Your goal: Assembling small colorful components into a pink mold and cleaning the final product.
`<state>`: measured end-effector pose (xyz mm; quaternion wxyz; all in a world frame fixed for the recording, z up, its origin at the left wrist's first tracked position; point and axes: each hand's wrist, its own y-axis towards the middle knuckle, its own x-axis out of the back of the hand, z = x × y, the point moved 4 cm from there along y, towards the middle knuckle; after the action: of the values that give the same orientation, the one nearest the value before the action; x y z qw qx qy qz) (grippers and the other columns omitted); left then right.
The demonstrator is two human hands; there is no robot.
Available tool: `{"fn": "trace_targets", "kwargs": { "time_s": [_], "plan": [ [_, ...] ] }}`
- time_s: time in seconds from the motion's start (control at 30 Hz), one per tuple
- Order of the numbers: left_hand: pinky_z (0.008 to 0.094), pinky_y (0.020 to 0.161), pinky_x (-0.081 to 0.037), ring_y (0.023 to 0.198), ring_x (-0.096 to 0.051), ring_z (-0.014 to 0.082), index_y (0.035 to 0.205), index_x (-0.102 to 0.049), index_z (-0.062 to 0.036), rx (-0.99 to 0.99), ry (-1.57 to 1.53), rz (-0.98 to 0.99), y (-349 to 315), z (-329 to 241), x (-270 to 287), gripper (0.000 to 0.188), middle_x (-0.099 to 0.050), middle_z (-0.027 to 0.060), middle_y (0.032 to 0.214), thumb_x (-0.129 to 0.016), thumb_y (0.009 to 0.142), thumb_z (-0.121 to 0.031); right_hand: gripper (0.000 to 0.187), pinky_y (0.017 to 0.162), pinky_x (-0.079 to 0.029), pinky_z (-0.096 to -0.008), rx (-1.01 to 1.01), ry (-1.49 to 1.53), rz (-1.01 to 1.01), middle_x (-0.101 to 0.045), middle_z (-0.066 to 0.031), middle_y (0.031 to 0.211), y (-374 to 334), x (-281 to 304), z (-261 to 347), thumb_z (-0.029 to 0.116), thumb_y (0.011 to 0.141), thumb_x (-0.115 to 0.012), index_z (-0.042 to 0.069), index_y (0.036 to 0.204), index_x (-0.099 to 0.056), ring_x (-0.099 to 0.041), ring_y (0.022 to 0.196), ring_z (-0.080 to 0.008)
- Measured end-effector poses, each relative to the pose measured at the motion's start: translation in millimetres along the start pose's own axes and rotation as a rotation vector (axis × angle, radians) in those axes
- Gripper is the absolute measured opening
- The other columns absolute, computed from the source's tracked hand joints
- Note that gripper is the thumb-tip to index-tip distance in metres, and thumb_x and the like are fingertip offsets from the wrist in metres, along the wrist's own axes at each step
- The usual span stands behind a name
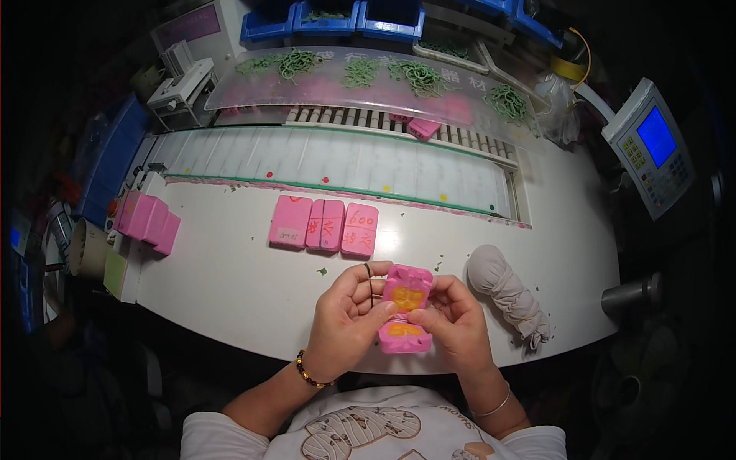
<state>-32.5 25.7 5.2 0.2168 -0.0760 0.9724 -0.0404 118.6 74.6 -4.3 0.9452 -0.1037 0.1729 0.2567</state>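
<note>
Both of my hands hold a pink rubber mould (405, 343) just above the table's front edge. It is spread apart, one half up and the other folded down toward me, with yellow-orange shapes showing on both inner faces. My left hand (345, 318) grips its left side, thumb at the fold, and a thin dark band loops over the fingers. My right hand (460, 322) pinches the right side, its thumb also near the fold. Beyond my hands stand three closed pink blocks (324, 226) side by side, marked in red. A twisted, light-coloured cloth bundle (502, 287) lies right of my right hand.
A long white panel (330, 165) with a green edge crosses the table, rollers (345, 119) behind it. Above sits a clear cover (337, 88) bearing green strands. More pink blocks (149, 222) stand left, a keypad device (652, 146) right, blue bins (326, 17) at the back.
</note>
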Motion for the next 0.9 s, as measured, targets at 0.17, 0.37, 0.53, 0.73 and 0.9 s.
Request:
{"fn": "trace_targets", "kwargs": {
  "time_s": [0.17, 0.37, 0.53, 0.73, 0.9],
  "plan": [
    [0.0242, 0.086, -0.054, 0.1, -0.064, 0.0141, 0.126, -0.043, 0.0082, -0.018, 0.057, 0.033, 0, 1, 0, 0.038, -0.062, 0.0161, 0.112, -0.053, 0.089, 0.009, 0.033, 0.084, -0.053, -0.0245, -0.028, -0.024, 0.037, -0.059, -0.0097, 0.106, 1, -3, 9, -0.007, 0.086, -0.063, -0.004, 0.116, -0.051, -0.06, 0.093, -0.0111],
    [0.0241, 0.085, -0.054, 0.103, -0.061, 0.0141, 0.123, -0.044, 0.0097, -0.054, 0.066, 0.066, 1, 3, -4, 0.034, -0.059, 0.0166, 0.113, -0.053, 0.09, 0.008, 0.029, 0.08, -0.054, -0.0229, 0.031, -0.06, -0.038, -0.059, -0.0084, 0.102, -1, -4, 8, -0.006, 0.086, -0.064, -0.004, 0.113, -0.052, -0.06, 0.091, -0.0095],
    [0.0238, 0.081, -0.056, 0.102, -0.061, 0.0138, 0.119, -0.045, 0.0098, -0.088, 0.158, 0.077, 2, -1, -1, 0.032, -0.059, 0.015, 0.111, -0.055, 0.089, 0.008, 0.029, 0.079, -0.054, -0.0217, -0.004, -0.061, -0.012, -0.059, -0.008, 0.101, -2, 1, 2, -0.006, 0.086, -0.064, -0.004, 0.113, -0.052, -0.06, 0.09, -0.0087],
    [0.0221, 0.076, -0.057, 0.1, -0.061, 0.013, 0.116, -0.046, 0.0097, -0.117, 0.17, 0.052, 0, 1, -2, 0.03, -0.059, 0.014, 0.108, -0.056, 0.088, 0.007, 0.03, 0.081, -0.053, -0.0224, -0.015, -0.094, 0.023, -0.059, -0.0074, 0.102, 1, 0, 9, -0.004, 0.088, -0.063, -0.004, 0.115, -0.052, -0.059, 0.091, -0.0086],
    [0.0204, 0.072, -0.057, 0.095, -0.062, 0.0111, 0.116, -0.048, 0.0087, -0.097, 0.23, 0.075, 1, 2, -1, 0.029, -0.061, 0.0132, 0.106, -0.057, 0.089, 0.004, 0.028, 0.084, -0.052, -0.024, 0.007, -0.123, -0.008, -0.06, -0.0074, 0.104, 0, -1, 12, -0.004, 0.089, -0.062, -0.005, 0.115, -0.053, -0.059, 0.092, -0.0093]
  ]
}}
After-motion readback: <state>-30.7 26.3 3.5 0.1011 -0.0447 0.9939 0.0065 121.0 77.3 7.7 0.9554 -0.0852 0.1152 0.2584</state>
